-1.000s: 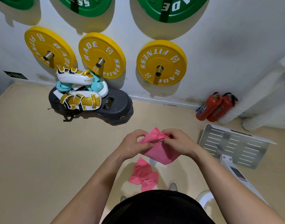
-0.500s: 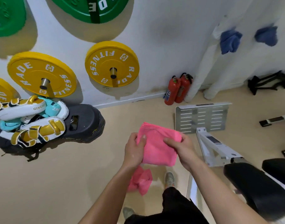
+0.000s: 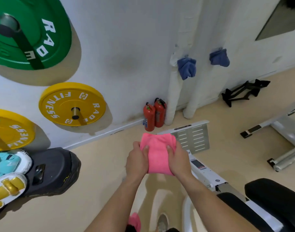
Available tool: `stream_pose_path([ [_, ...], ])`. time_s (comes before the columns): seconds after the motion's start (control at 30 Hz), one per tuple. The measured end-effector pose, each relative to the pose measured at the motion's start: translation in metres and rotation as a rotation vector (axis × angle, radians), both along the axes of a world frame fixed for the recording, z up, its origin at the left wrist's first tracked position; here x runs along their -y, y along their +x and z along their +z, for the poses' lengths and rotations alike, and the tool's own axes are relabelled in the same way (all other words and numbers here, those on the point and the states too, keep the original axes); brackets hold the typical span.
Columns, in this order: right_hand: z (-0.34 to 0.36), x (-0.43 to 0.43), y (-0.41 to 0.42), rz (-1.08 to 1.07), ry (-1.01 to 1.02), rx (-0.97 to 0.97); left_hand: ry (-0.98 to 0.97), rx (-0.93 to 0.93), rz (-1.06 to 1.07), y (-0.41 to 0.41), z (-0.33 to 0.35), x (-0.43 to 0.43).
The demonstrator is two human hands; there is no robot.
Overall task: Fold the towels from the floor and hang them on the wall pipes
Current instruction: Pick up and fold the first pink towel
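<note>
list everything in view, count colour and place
folded pink towel: 1, pink, held up in front
second pink towel: 1, pink, floor, bottom edge
wall pipes: 2, white, upright at the wall
blue towels: 2, blue, hanging on the pipes
fire extinguishers: 2, red, floor beside the pipes
weight plates: 3, one green, two yellow, on wall pegs
strike pad: 1, black, floor, left
boxing gloves: count unclear, white, gold, teal, on the pad
footplate: 1, silver, floor ahead
left hand: 1, grips the towel's left edge
right hand: 1, grips the towel's right edge

Left grip (image 3: pixel 137 160) and right grip (image 3: pixel 178 160) pinch towel (image 3: pixel 158 156).
</note>
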State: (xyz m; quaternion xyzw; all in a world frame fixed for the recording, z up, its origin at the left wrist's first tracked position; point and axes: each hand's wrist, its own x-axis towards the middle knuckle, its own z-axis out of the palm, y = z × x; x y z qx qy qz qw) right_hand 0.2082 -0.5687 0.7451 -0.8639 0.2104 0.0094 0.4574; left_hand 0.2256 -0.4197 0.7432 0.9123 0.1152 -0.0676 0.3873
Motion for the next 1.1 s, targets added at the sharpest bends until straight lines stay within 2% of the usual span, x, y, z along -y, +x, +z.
stream_pose_path([
  [0.2,0.033,0.054,0.088,-0.007,-0.136,0.051,0.003,0.096,-0.043,0.089,0.038,0.056],
  [0.3,0.054,0.08,0.139,-0.027,-0.099,0.159,-0.081,0.152,-0.063,0.146,0.062,0.08],
  [0.47,0.094,0.125,0.236,-0.057,-0.081,0.205,-0.257,0.188,-0.111,0.256,0.096,0.116],
  [0.63,0.145,0.171,0.343,-0.177,0.026,0.292,-0.323,0.234,-0.153,0.379,0.137,0.153],
  [0.87,0.235,0.231,0.466,-0.2,-0.01,0.521,-0.457,0.412,-0.228,0.501,0.228,0.206],
  [0.97,0.282,0.259,0.509,-0.178,-0.067,0.67,-0.531,0.543,-0.239,0.537,0.277,0.23],
  [1.1,0.351,0.289,0.559,-0.164,-0.03,0.85,-0.606,0.711,-0.235,0.576,0.348,0.259],
])
